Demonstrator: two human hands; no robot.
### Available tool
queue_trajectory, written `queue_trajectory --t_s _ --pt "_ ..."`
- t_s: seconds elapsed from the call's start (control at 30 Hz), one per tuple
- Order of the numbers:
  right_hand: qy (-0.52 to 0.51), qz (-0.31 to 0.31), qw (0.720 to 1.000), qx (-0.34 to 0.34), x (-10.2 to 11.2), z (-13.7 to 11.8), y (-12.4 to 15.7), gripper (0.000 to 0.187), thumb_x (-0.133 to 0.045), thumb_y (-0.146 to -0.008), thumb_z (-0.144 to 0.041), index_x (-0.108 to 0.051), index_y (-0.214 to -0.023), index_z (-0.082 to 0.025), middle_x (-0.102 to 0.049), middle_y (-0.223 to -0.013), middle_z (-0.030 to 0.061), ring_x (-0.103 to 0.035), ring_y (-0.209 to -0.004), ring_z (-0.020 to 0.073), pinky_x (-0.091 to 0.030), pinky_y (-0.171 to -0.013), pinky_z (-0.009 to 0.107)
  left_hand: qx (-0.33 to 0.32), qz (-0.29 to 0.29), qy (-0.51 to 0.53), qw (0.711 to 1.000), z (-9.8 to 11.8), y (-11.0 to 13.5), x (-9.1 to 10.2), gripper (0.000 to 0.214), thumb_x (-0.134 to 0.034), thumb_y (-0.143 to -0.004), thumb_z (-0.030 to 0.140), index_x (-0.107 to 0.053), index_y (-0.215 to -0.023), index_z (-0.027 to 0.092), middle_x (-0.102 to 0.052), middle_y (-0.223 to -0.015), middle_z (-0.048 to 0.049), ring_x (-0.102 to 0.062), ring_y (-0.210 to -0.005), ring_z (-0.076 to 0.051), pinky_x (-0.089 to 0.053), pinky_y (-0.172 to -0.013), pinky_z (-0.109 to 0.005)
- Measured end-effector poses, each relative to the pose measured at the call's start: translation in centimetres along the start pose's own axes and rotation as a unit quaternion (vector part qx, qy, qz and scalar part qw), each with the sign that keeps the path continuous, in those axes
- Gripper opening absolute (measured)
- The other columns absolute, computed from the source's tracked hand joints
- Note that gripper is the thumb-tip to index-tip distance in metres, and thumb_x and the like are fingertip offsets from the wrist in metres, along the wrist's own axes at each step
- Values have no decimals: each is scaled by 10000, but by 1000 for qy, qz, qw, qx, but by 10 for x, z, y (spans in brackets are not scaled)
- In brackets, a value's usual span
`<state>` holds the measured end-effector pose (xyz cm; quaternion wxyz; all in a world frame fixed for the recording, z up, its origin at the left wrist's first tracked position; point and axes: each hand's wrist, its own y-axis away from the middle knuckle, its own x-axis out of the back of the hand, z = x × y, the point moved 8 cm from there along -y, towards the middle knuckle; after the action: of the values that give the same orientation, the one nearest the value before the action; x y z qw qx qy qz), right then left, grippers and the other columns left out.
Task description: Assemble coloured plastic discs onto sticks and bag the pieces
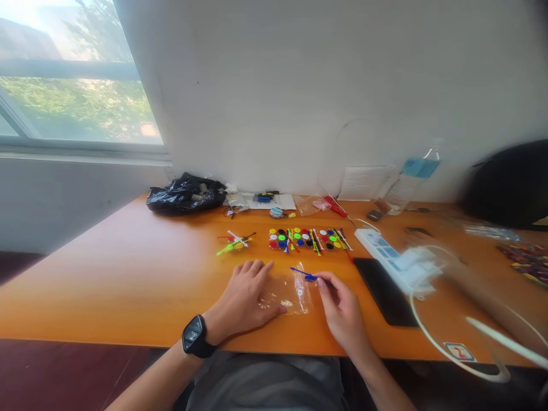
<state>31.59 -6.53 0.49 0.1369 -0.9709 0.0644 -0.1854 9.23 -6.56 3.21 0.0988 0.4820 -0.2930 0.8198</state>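
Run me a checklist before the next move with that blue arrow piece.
1. Right hand grips blue arrow piece by fingertips: ok.
2. Left hand rests on the clear bag: ok.
3. Bag mouth open: cannot tell; the film is too see-through.
4. Row of coloured discs and arrows apart from both hands: ok.
5. Black flat device apart from right hand: ok.

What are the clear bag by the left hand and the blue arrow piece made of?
Clear bag: probably thin, glossy plastic film; the table shows through, with glints.
Blue arrow piece: likely hard plastic; its opaque colour looks even, but gloss is unclear.
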Motion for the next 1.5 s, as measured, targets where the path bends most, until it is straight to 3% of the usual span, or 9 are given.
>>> queue_trajectory --t_s 0.13,0.23,0.3,0.4,0.57,0.73,0.9,1.13,1.5 --pt "-15 -27 999 13 -4 -5 5 309 -519 -1050 -500 -653 -1120 -230 -726 -963 74 -680 -805 216 -575 -770 327 37 28 16 999 -10 0 -2 370 -743 -861 432 -622 -1147 230 -630 -1066 -96 -576 -973 -293 -458 -821 -425" --pt "-33 -84 993 71 -13 -26 12 262 -493 -1069 -442 -666 -1118 -252 -713 -1208 101 -701 -995 236 -586 -877 347 56 50 40 996 -19 -2 -3 112 -668 -920 322 -636 -965 225 -630 -981 -83 -582 -904 -255 -451 -777 -389" --pt "-15 -131 985 110 -22 -40 17 236 -487 -1074 -397 -683 -1102 -269 -692 -1294 88 -662 -1186 257 -544 -1032 380 57 52 64 995 -23 -4 -3 93 -615 -951 269 -637 -876 219 -639 -947 -80 -587 -885 -237 -453 -772 -375" --pt "17 -166 978 129 -29 -48 18 228 -481 -1075 -362 -685 -1132 -279 -705 -1262 79 -648 -1222 257 -523 -1073 386 54 42 106 992 -23 -8 5 200 -592 -982 284 -635 -802 208 -667 -917 -79 -594 -867 -224 -461 -776 -368" --pt "-13 -132 988 74 -22 -34 10 253 -466 -1080 -417 -663 -1102 -260 -712 -1238 84 -667 -1176 256 -540 -1043 387 36 28 161 986 -17 -17 34 250 -549 -1026 305 -653 -825 200 -698 -944 -72 -621 -910 -216 -487 -829 -363" --pt "-27 -117 991 55 -20 -26 8 281 -483 -1073 -463 -664 -1111 -251 -718 -1226 91 -670 -1165 255 -538 -1038 378 -62 -20 147 987 -8 -37 56 320 -455 -1083 341 -680 -903 200 -715 -977 -80 -632 -930 -211 -485 -908 -381" --pt "-35 -58 997 26 -13 -9 3 291 -524 -1055 -492 -658 -1112 -240 -744 -1043 69 -708 -947 228 -562 -911 342 -81 -51 95 991 -17 -52 49 385 -373 -1107 363 -634 -874 202 -649 -839 -51 -585 -840 -200 -446 -782 -331" --pt "-37 -25 999 -19 -9 3 1 317 -546 -1033 -528 -637 -1075 -227 -746 -979 66 -704 -852 224 -570 -763 311 -98 -4 28 995 -17 -42 29 388 -359 -1108 339 -524 -783 206 -591 -786 -46 -482 -777 -203 -383 -767 -350" --pt "32 42 999 -3 2 0 2 331 -574 -1005 -527 -675 -1030 -212 -756 -958 80 -704 -845 247 -539 -718 302 -89 36 22 995 -16 -38 36 341 -345 -1114 290 -553 -860 199 -611 -834 -44 -464 -810 -202 -362 -786 -357"
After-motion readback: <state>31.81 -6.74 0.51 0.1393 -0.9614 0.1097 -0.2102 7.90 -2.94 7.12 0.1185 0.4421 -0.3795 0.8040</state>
